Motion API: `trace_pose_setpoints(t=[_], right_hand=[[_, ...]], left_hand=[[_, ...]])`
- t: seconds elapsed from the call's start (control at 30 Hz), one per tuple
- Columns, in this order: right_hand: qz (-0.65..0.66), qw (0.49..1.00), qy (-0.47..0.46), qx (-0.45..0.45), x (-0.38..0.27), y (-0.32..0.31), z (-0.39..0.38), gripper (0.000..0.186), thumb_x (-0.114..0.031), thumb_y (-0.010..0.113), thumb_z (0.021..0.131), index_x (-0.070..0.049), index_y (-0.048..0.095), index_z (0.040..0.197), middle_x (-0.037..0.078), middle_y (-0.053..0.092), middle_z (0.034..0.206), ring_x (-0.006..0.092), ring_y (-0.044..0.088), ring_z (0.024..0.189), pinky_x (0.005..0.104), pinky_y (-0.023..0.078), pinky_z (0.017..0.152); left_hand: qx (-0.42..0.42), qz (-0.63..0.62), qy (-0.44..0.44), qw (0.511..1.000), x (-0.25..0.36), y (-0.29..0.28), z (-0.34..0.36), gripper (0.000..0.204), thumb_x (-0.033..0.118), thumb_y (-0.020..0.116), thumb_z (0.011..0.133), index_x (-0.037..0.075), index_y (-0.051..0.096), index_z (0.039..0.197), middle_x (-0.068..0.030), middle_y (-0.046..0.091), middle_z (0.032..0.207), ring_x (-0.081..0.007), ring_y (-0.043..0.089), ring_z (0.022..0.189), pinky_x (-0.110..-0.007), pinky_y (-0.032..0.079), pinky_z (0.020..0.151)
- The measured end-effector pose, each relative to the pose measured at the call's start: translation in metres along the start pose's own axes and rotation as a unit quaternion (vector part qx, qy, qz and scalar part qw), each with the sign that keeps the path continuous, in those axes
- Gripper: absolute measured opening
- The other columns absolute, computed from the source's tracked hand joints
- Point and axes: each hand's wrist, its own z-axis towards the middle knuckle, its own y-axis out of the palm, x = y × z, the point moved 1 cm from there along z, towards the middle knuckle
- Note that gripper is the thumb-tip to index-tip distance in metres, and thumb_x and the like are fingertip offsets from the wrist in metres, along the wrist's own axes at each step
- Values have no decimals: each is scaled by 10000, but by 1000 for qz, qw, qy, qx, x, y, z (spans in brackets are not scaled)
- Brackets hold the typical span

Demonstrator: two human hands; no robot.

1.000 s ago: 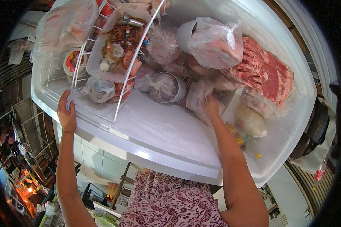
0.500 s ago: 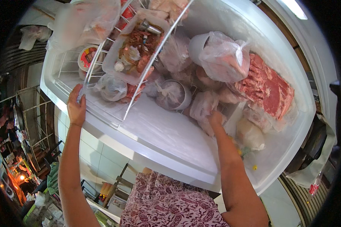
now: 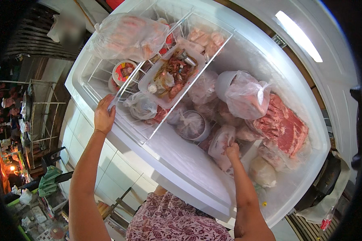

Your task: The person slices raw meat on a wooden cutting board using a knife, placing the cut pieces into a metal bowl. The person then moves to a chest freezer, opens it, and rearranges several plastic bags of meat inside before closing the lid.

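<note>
I stand at a white chest freezer [image 3: 177,160]. My left hand [image 3: 104,115] is closed at the near edge of a white wire basket [image 3: 157,130], with a bit of pale plastic by the fingers. My right hand [image 3: 233,152] reaches down inside and pinches a clear plastic bag of pale pink meat [image 3: 222,144]. Left of that bag sits a round tub [image 3: 194,126] with a knotted bag in it. Beyond lie a knotted bag of meat [image 3: 247,96] and a large slab of red meat [image 3: 283,128]. A round pale bag [image 3: 263,172] rests to the right.
In the baskets are a large bag of meat [image 3: 128,36], an open container of food scraps [image 3: 173,74], a lidded round tub [image 3: 124,72] and a knotted bag [image 3: 140,106]. The raised freezer lid [image 3: 309,80] stands behind. Tiled floor [image 3: 108,156] shows at the left.
The view has shifted, so the freezer appears lower and further right. My right hand still grips the bag, which now looks flatter and more upright. My left hand remains at the basket edge.
</note>
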Motion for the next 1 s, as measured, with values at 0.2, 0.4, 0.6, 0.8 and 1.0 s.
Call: trace_pose_setpoints(t=[0.2, 0.4, 0.6, 0.8, 1.0], right_hand=[[-168, 979, -115, 18, -140, -35, -115, 87, 51, 681, 737, 47, 703, 821, 77, 589, 620, 173, 554, 428, 347, 488, 450], [-232, 892, -372, 108, -326, -53, -210, 118, -39, 699, 690, 8, 713, 798, 84, 628, 650, 150, 575, 605, 316, 456, 591], [-157, 858, -473, 122, -468, -31, -221, 122, -16, 665, 676, 29, 716, 777, 54, 651, 660, 107, 572, 631, 257, 445, 596], [-222, 813, -512, 167, -546, 25, -155, 116, -58, 677, 733, 43, 700, 786, 61, 588, 609, 120, 529, 587, 305, 417, 559], [-352, 775, -482, 208, -600, 73, -98, 221, -166, 667, 743, -73, 759, 920, 209, 709, 873, 382, 692, 858, 449, 537, 764]], left_hand=[[22, 19, 39, 999, -2, 1, -2, 426, 63, 648, 826, 32, 620, 1250, -183, 586, 1339, -378, 531, 1244, -442, 417, 1084], [32, 2, 66, 997, 0, 0, -2, 419, 80, 657, 819, 27, 617, 1233, -184, 573, 1339, -384, 522, 1241, -464, 403, 1090], [38, 4, 40, 998, 6, -5, -3, 423, 70, 652, 825, 12, 604, 1241, -193, 574, 1325, -381, 527, 1230, -458, 430, 1069], [27, -21, 31, 999, 5, -9, -2, 404, 58, 632, 842, -11, 595, 1239, -205, 563, 1326, -402, 524, 1221, -479, 436, 1057], [-3, -38, 47, 998, 1, -12, 2, 420, 55, 639, 854, -19, 572, 1262, -217, 531, 1348, -420, 480, 1267, -501, 399, 1084]])
